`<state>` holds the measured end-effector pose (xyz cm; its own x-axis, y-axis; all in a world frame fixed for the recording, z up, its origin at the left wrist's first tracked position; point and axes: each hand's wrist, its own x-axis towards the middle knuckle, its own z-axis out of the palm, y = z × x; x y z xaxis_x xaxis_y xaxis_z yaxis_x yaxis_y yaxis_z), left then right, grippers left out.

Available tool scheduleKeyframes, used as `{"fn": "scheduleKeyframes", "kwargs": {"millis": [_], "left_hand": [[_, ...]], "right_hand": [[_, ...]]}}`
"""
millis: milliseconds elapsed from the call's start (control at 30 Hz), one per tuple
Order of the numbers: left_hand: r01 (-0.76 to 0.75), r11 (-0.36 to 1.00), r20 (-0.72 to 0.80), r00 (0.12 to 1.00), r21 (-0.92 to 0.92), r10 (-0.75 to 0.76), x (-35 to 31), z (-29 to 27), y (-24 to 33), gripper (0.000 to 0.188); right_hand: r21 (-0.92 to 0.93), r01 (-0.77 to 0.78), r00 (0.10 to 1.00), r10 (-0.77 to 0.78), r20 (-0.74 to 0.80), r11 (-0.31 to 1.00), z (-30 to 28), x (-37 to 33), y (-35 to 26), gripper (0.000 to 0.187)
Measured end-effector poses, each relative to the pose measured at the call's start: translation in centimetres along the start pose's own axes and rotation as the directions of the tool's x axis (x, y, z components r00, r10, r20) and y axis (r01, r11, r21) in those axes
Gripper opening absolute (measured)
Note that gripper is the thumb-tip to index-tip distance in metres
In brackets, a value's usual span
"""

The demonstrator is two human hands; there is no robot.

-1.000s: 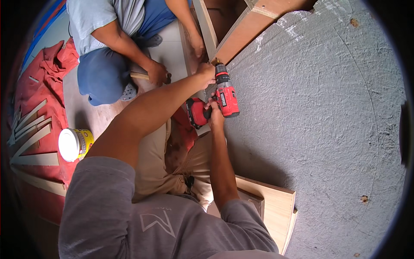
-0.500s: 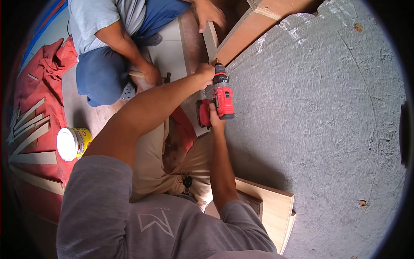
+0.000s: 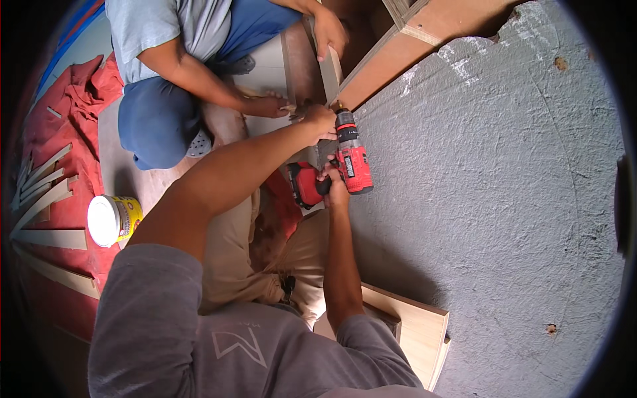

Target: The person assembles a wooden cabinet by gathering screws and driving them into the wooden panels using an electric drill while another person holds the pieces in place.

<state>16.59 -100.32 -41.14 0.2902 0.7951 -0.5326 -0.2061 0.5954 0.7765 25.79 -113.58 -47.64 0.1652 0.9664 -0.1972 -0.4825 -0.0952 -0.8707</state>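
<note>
My right hand [image 3: 337, 188] is wrapped round the grip of a red and black cordless drill [image 3: 356, 169]. The drill's bit end meets the lower end of a brown wooden panel [image 3: 385, 63] beside the grey wall. Just left of the chuck, my left hand [image 3: 320, 123] has its fingers curled in at the panel's end; what they hold is hidden. A co-worker's hand [image 3: 269, 106] reaches close to my left hand with a hammer, partly hidden and blurred. The co-worker's other hand [image 3: 329, 33] rests on a pale wood strip [image 3: 330, 74].
The rough grey wall [image 3: 478, 186] fills the right side. A white-lidded yellow bucket [image 3: 106, 222] stands at left, by a red cloth [image 3: 73, 126] with several wood strips [image 3: 56, 239]. Wooden boards [image 3: 415, 325] lean near my right elbow. The co-worker crouches at upper left.
The drill has turned a little, its battery end swinging left, and sits slightly lower right in view. The co-worker's hammer hand has moved right, toward my left hand.
</note>
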Motion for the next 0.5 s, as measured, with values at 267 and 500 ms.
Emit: {"fn": "scheduleKeyframes", "kwargs": {"millis": [267,500], "left_hand": [[0.032,0.993,0.121,0.992,0.11,-0.045,-0.4,-1.2,0.6,0.033],[-0.043,0.994,0.092,0.995,0.099,0.034,0.7,-2.1,-0.2,0.023]], "right_hand": [[0.303,-0.132,0.991,0.12,0.059,0.944,1.8,-1.0,-0.9,0.024],[-0.321,0.15,0.988,-0.153,0.015,0.935,-0.4,0.1,1.1,0.019]]}}
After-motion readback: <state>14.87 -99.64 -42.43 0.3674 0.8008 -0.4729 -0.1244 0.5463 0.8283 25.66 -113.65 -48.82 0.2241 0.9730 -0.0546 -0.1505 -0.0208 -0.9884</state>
